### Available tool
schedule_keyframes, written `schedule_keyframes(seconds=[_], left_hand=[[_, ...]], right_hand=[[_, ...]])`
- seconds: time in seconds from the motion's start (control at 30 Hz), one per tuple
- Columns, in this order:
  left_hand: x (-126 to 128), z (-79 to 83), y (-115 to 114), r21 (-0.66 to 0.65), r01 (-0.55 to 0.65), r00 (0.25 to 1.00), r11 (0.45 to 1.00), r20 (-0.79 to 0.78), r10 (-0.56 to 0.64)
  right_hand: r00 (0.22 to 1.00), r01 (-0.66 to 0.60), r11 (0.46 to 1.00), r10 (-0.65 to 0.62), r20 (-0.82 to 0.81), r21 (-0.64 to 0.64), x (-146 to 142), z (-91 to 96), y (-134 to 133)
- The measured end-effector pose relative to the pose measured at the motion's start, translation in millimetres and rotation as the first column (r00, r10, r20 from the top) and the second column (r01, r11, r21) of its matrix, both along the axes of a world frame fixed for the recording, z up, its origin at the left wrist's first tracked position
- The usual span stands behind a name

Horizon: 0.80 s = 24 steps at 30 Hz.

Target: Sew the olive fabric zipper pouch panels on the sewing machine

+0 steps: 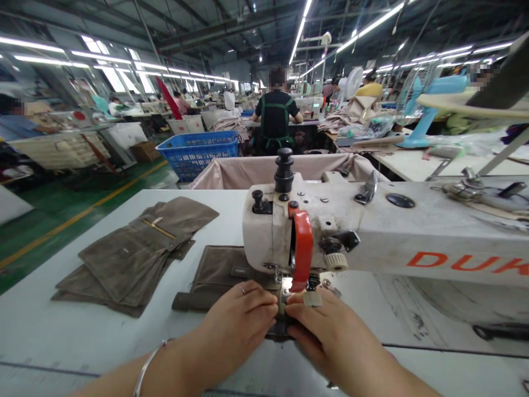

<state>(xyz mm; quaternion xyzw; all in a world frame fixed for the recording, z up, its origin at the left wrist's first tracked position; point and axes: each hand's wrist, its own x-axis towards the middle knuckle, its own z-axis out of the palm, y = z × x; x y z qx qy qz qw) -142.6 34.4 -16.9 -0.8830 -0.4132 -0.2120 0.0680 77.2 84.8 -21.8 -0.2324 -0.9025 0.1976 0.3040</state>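
Note:
My left hand (243,317), with a ring and a bracelet, has its fingers curled together on a dark brown fabric piece (223,267) just left of the needle area. From the other side my right hand (324,322) also has its fingers bent closed on the piece's near edge, close to the presser foot. The fabric lies flat under the head of a white sewing machine (384,237) with an orange guard (302,248). A small dark label (241,271) shows on the fabric. My fingers cover the edge they grip.
A stack of brown fabric pieces (136,253), the top one with a zipper, lies left on the white table (37,336). Behind the machine is a pink cloth-lined bin (243,172). Farther off are a blue basket (198,151) and a seated co-worker (278,110).

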Motion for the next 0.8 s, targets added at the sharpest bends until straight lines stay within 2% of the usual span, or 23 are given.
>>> schedule_keyframes(seconds=[0.1,0.2,0.33,0.47,0.6,0.8], left_hand=[[2,-4.7,0,-0.008,0.021,0.998,1.0,-0.066,-0.022],[5,-4.5,4,0.013,0.016,1.0,1.0,0.004,-0.017],[10,-0.6,9,0.055,-0.075,0.987,0.996,0.147,0.066],[9,-4.9,16,-0.021,-0.06,0.985,0.998,0.161,0.063],[3,-10.1,22,-0.102,-0.077,0.983,0.992,0.159,0.092],[1,-2.9,27,-0.126,-0.188,0.967,0.974,0.15,0.206]], right_hand=[[0.999,-0.008,1.0,0.009,-0.046,0.024,-4,-7.0,-2],[0.998,0.012,0.999,-0.01,-0.062,0.034,-7,-10.4,-2],[0.998,0.041,0.999,-0.041,-0.058,0.004,-8,-8.0,-2],[0.996,0.077,0.997,-0.078,-0.036,-0.016,-9,-7.2,1],[0.995,0.096,0.992,-0.094,-0.029,0.085,-10,-8.1,6],[0.986,0.151,0.97,-0.162,0.043,0.192,-13,-8.9,10]])
